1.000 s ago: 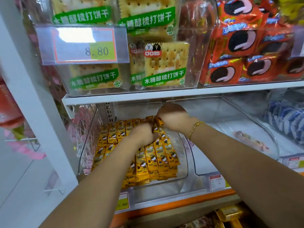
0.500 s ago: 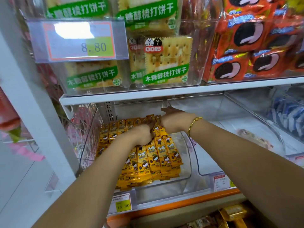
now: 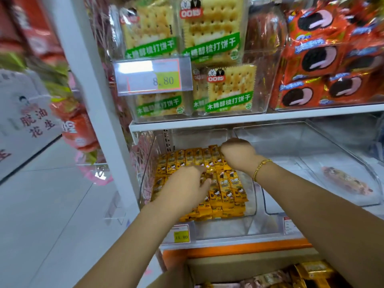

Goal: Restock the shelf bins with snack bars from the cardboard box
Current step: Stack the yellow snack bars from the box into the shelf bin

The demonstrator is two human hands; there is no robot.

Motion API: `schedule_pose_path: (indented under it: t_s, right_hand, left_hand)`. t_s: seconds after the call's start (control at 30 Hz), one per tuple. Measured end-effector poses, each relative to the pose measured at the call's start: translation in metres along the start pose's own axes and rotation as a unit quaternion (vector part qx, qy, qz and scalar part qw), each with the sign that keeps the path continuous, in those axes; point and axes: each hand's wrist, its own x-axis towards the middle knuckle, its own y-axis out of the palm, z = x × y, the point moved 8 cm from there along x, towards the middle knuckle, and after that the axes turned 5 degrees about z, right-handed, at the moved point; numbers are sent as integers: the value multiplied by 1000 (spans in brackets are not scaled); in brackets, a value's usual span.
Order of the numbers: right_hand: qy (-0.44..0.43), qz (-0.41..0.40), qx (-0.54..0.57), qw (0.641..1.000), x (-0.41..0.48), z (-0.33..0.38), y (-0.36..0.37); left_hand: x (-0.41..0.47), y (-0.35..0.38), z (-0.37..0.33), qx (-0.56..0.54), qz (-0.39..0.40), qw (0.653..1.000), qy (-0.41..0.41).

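- Yellow snack bars (image 3: 220, 190) lie in tidy rows inside a clear plastic shelf bin (image 3: 224, 227), on the lower shelf.
- The left hand (image 3: 185, 186) rests flat on the bars with its fingers stretched out, gripping nothing.
- The right hand (image 3: 239, 154), with a gold bracelet (image 3: 260, 169) on its wrist, is curled at the back of the bin; I cannot tell whether it holds anything.
- The cardboard box (image 3: 239, 266) sits open below the shelf edge, with wrapped snacks inside.
- The neighbouring clear bin (image 3: 311, 142) to the right holds one wrapped bar (image 3: 347, 181).
- Soda cracker packs (image 3: 230, 90) fill the bin above.
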Motion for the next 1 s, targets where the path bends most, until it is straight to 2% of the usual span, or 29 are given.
schedule_pose_path:
  t_s: [0.1, 0.2, 0.27, 0.33, 0.37, 0.5, 0.63, 0.7, 0.77, 0.87, 1.0]
  right_hand:
    - [5, -13, 54, 998, -4, 5, -1]
    - [-40, -18, 221, 974, -13, 28, -7]
    - [-87, 58, 317, 943, -21, 55, -5]
    - [-132, 128, 302, 936, -29, 86, 1]
    - [-144, 135, 289, 937, -30, 96, 3]
    - [-86, 108, 301, 944, -13, 105, 6]
    - [-1, 62, 409, 910, 14, 104, 8]
    - [13, 38, 421, 906, 26, 108, 7]
    - [1, 19, 445, 895, 34, 117, 2]
    - [-33, 40, 538, 841, 42, 130, 0]
    - [-90, 23, 511, 855, 30, 124, -7]
  left_hand:
    - [-31, -3, 14, 11, -20, 1000, -10]
    - [-57, 1, 31, 27, -31, 999, -25]
    - [-71, 10, 46, 39, -22, 998, -53]
    - [-81, 20, 62, 51, -1, 995, -82]
    - [-84, 23, 68, 50, 6, 995, -91]
    - [-88, 29, 78, 54, 11, 994, -91]
    - [-86, 33, 80, 86, 10, 993, -85]
    - [-86, 35, 83, 85, 2, 993, -85]
    - [-87, 35, 85, 84, -8, 993, -88]
    - [-86, 38, 86, 88, -12, 992, -85]
    - [-86, 39, 87, 95, -3, 992, -80]
